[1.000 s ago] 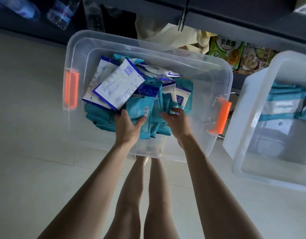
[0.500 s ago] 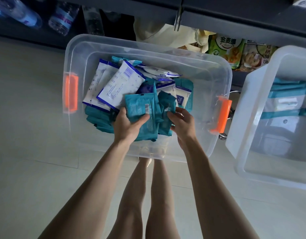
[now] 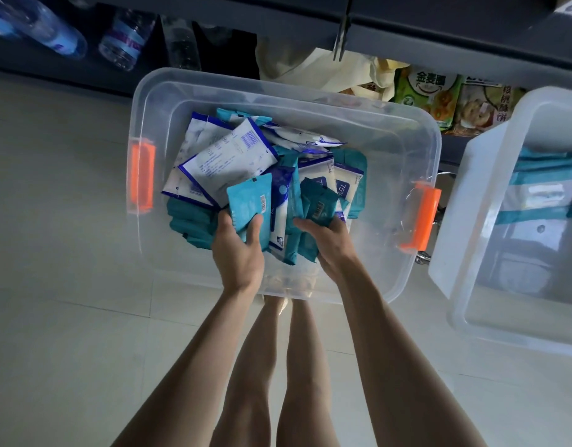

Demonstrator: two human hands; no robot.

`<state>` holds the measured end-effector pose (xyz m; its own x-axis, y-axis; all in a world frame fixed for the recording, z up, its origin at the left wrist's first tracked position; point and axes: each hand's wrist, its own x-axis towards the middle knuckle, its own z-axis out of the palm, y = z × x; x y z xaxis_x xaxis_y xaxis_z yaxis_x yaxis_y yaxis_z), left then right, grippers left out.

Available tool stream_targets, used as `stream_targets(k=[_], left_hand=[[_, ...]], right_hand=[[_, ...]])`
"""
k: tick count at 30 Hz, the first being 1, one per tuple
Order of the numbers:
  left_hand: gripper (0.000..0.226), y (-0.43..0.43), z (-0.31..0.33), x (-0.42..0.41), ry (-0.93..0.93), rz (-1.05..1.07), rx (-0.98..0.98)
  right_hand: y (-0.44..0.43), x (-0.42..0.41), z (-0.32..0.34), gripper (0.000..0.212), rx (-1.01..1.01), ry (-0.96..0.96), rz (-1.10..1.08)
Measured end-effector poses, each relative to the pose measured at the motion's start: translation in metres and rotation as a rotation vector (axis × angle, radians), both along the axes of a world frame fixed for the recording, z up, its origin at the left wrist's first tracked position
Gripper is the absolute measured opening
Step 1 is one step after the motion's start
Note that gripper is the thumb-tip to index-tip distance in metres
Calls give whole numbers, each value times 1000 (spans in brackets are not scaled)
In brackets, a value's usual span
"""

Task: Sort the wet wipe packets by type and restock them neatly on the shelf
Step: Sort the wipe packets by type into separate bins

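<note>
A clear plastic bin point(image 3: 404, 133) with orange handles stands on the floor in front of me, holding a loose heap of wet wipe packets. Teal packets point(image 3: 189, 221) lie low at the left, white packets with blue edges point(image 3: 233, 156) on top. My left hand point(image 3: 238, 250) grips a stack of teal packets point(image 3: 249, 201) raised above the heap. My right hand point(image 3: 326, 237) grips the other side of the same bunch, fingers round darker teal packets point(image 3: 317, 201). White and blue packets are squeezed upright between the two hands.
A second clear bin point(image 3: 455, 253) at the right holds teal and white packs point(image 3: 542, 188). Behind the bins runs a dark low shelf point(image 3: 407, 24) with water bottles point(image 3: 123, 37), a cream cloth bag point(image 3: 310, 66) and green snack bags point(image 3: 429, 91). Pale tiled floor lies to the left.
Both hands have closed in on a bunch of packets and lifted it up out of the heap; the packets now stand upright between them.
</note>
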<state>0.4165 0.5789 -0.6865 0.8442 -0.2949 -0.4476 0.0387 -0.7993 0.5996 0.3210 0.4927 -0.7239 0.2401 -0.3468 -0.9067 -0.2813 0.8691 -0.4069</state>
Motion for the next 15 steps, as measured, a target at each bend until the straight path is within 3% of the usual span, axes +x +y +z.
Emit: stream_targets(k=[5,9,12,15], left_hand=[[34,-3,-9,15,215,-2,-33],[18,-1,-11,20,329,26,-45],[7,-2,-1,20,363,84,-128],[9,-2,10,22,466,142,-198]], right_hand=[[-2,4,0,20,116,-43,-1],[-5,9,3,17,203,-118,-36],[-5,4,7,16,134,-67,-30],[-6,-11,12,21,37,-31,-67]])
